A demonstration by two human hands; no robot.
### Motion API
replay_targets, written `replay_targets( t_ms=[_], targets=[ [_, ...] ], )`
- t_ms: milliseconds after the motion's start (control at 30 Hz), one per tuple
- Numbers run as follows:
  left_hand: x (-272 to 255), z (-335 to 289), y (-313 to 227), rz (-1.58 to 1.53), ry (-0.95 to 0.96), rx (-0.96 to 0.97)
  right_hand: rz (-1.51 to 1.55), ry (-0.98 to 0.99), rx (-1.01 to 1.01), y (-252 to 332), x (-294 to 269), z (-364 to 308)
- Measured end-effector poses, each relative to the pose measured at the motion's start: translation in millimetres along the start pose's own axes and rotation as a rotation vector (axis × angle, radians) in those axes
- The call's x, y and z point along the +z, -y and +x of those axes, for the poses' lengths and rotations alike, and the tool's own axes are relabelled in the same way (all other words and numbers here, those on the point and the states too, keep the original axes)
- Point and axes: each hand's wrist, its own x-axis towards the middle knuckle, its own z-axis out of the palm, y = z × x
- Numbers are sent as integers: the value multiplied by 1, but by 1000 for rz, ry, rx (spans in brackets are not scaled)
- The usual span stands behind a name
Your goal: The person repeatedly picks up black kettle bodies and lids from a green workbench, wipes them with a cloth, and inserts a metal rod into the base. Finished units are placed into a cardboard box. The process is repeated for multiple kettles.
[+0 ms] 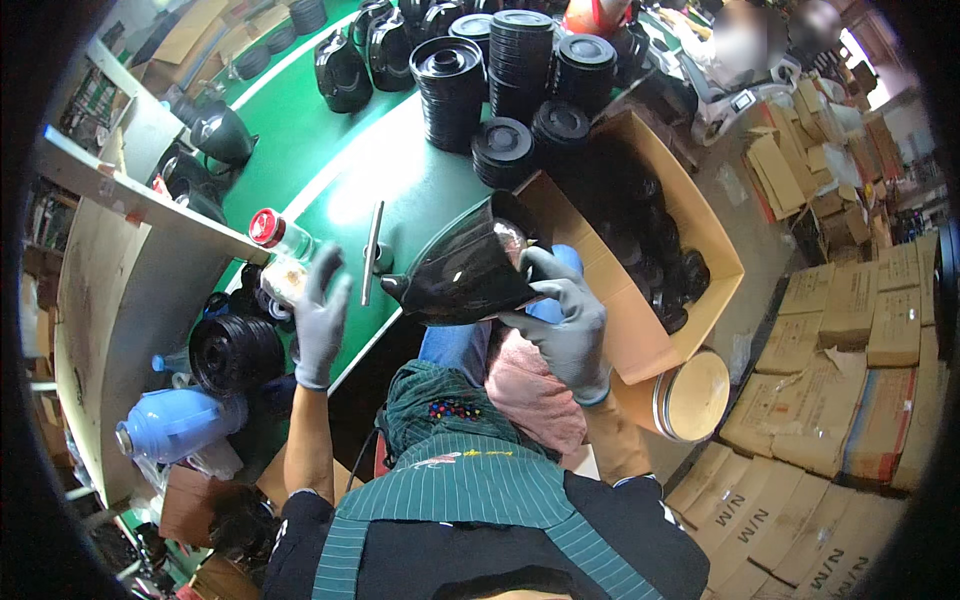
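Note:
My right hand (572, 325), in a grey glove, grips a glossy black tapered housing (462, 268) by its right rim. The housing is tilted on its side over my lap, with its narrow, stubby end toward the left. My gloved left hand (322, 320) is held up with fingers stretched apart and nothing in it. Beside its fingertips stands a clear bottle with a red lid (268, 227). Between my left hand and the housing, a metal T-shaped bar (373, 252) rises at the edge of the green table (310, 160).
Stacks of black round lids (522, 65) and several black housings (342, 75) stand on the far table. An open cardboard box (715, 265) of black parts is at my right, near a round tub (697, 395). A blue vessel (180, 422) lies at left. Cartons (800, 400) fill the right.

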Motion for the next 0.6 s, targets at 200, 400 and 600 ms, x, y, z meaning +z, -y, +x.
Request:
replay_targets(
  t_ms=[200,400,600],
  targets=[
    [33,-25,60,-112,445,-156,166,39,3,-2,8,-6],
    [43,-29,122,-566,477,-180,168,414,-13,-4,11,9],
    [49,-69,164,-445,348,-217,-350,386,53,-115,22,136]
  ],
)
